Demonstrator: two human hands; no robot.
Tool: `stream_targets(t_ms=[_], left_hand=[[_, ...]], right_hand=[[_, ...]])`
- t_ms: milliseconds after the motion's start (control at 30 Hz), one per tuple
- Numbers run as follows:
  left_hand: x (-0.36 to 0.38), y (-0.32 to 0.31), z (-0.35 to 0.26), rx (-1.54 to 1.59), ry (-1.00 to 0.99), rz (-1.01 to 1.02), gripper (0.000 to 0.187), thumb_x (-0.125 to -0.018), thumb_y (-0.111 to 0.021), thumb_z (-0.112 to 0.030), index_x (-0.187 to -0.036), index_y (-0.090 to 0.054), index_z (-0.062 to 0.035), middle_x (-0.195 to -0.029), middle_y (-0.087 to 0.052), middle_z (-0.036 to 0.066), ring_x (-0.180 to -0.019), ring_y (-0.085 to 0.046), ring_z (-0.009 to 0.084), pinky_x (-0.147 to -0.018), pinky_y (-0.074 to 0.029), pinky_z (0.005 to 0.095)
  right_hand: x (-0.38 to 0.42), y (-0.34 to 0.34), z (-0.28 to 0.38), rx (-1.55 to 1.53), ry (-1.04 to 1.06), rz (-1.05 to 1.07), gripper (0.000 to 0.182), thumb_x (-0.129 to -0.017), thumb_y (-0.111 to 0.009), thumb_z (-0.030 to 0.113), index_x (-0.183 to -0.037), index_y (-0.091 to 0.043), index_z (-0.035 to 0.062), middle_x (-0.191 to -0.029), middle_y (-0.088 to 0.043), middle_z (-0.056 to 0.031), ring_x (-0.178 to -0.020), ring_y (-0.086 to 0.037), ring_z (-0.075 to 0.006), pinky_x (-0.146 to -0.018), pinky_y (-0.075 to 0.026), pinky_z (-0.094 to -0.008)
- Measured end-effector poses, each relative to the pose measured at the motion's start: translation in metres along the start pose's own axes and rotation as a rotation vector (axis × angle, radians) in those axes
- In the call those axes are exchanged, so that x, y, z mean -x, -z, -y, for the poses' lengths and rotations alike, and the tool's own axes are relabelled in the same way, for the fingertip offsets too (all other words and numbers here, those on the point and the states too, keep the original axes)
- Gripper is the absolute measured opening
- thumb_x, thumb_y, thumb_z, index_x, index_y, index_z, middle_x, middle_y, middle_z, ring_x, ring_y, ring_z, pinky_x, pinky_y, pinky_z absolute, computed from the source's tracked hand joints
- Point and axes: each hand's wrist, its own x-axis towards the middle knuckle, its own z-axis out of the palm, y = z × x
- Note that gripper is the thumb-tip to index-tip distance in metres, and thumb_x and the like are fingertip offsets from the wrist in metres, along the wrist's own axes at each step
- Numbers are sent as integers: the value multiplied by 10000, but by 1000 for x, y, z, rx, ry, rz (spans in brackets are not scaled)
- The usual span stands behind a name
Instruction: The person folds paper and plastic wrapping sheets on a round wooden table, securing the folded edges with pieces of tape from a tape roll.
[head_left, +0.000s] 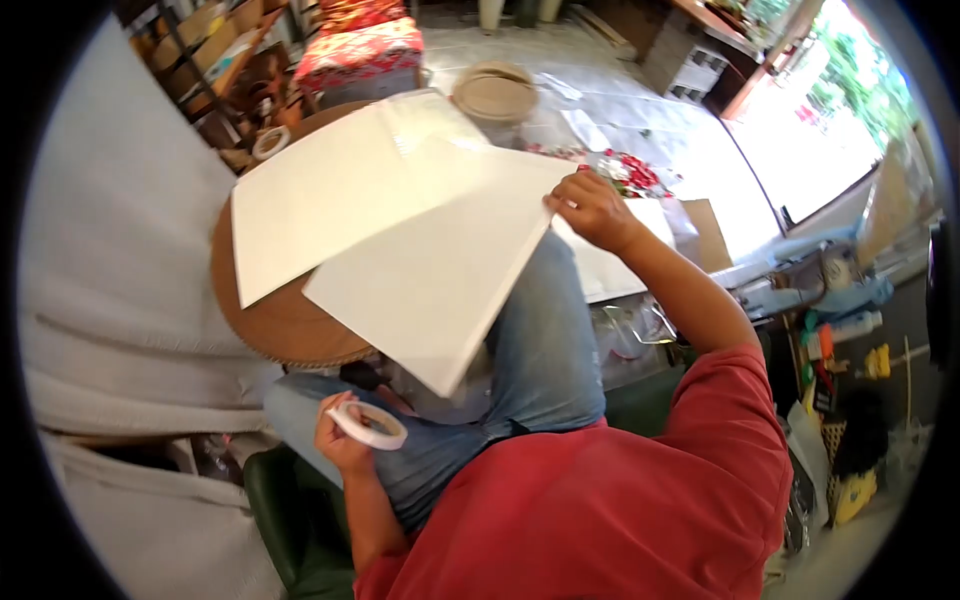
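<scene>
My left hand [340, 437] is closed around a roll of white tape [372, 426], held low over my left thigh. With fingers pinched, my right hand [592, 207] grips the right corner of a white board [440, 260]. This board is tilted, its near corner hanging over my lap. Beneath its far-left part lies another large white sheet [320, 190] on a round brown table [260, 315]. A clear plastic piece seems to lie on the sheet's far end, though I cannot make out what it is.
Red and white flowers [632, 173] lie past my right hand, near another white sheet [600, 265]. A round tan lidded container [495, 92] stands behind the table. A red patterned cloth [362, 50] covers a seat at the back. Tools [830, 345] clutter the right side.
</scene>
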Motion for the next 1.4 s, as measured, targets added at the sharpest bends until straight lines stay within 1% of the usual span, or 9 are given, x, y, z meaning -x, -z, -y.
stream_targets(t_ms=[67, 267, 400, 533, 633, 933, 1033, 1267, 1400], left_hand=[[0, 1, -2, 6, 10, 16, 176, -985, -728, -31, -1138, -741, 55, -1073, -682, 85, -724, -610, 92, -623, -496, 216], [-5, -6, 0, -30, 12, 85, 174, -996, -702, -6, -1153, -729, 65, -1098, -669, 97, -725, -613, 99, -633, -512, 223], [-7, -12, -5, -91, 15, 117, 187, -998, -696, 14, -1177, -725, 58, -1107, -662, 89, -746, -607, 93, -647, -511, 215], [-9, -8, -4, -186, 25, 88, 191, -1010, -705, -38, -1171, -720, 63, -1133, -659, 91, -730, -593, 86, -637, -504, 212], [-7, -4, -3, -250, 14, 77, 193, -1019, -702, -60, -1161, -721, 69, -1133, -663, 98, -715, -595, 86, -628, -505, 214], [-23, -15, -11, -381, 64, 69, 197, -1026, -701, -77, -1158, -723, 67, -1131, -664, 90, -716, -618, 89, -639, -522, 216], [-27, -21, -11, -378, 76, 82, 204, -1023, -702, -80, -1161, -720, 69, -1121, -664, 88, -713, -620, 90, -641, -523, 216], [-24, -26, -14, -362, 58, 139, 213, -1013, -708, -82, -1159, -714, 73, -1111, -666, 84, -709, -624, 86, -638, -519, 208], [-22, -26, -14, -381, 49, 132, 218, -1014, -709, -85, -1163, -715, 74, -1111, -663, 91, -713, -627, 91, -640, -519, 207]], right_hand=[[45, 14, -27, 158, -142, 7, 60, -849, -737, 70, -907, -737, 56, -936, -676, -82, -901, -667, -284, -810, -550, -424], [190, 47, -57, 462, -529, 215, 137, -822, -664, 35, -946, -712, 69, -928, -622, -98, -948, -647, -311, -876, -507, -436], [274, 15, -48, 698, -950, 574, 210, -878, -621, 62, -1058, -726, 89, -1067, -654, -133, -1015, -666, -342, -892, -518, -491], [344, -26, -47, 654, -1174, 833, 138, -936, -628, 97, -935, -766, 89, -1119, -659, -132, -1005, -723, -345, -854, -602, -470], [366, -49, -45, 616, -1181, 915, 159, -948, -650, 119, -888, -791, 78, -1139, -662, -107, -995, -745, -317, -823, -636, -426], [406, -67, -38, 494, -1191, 1028, 158, -962, -644, 125, -950, -795, 77, -1174, -652, -125, -1006, -745, -332, -824, -643, -435], [414, -66, -30, 463, -1285, 994, 105, -905, -690, 82, -951, -784, 73, -1204, -647, -152, -1012, -744, -347, -841, -636, -457], [418, -56, -19, 386, -1444, 1035, 122, -948, -659, 89, -1000, -765, 59, -1246, -650, -169, -1082, -736, -364, -909, -619, -474], [437, -68, -14, 362, -1510, 901, 171, -956, -633, 90, -1096, -728, 69, -1262, -650, -186, -1103, -725, -385, -918, -609, -495]])
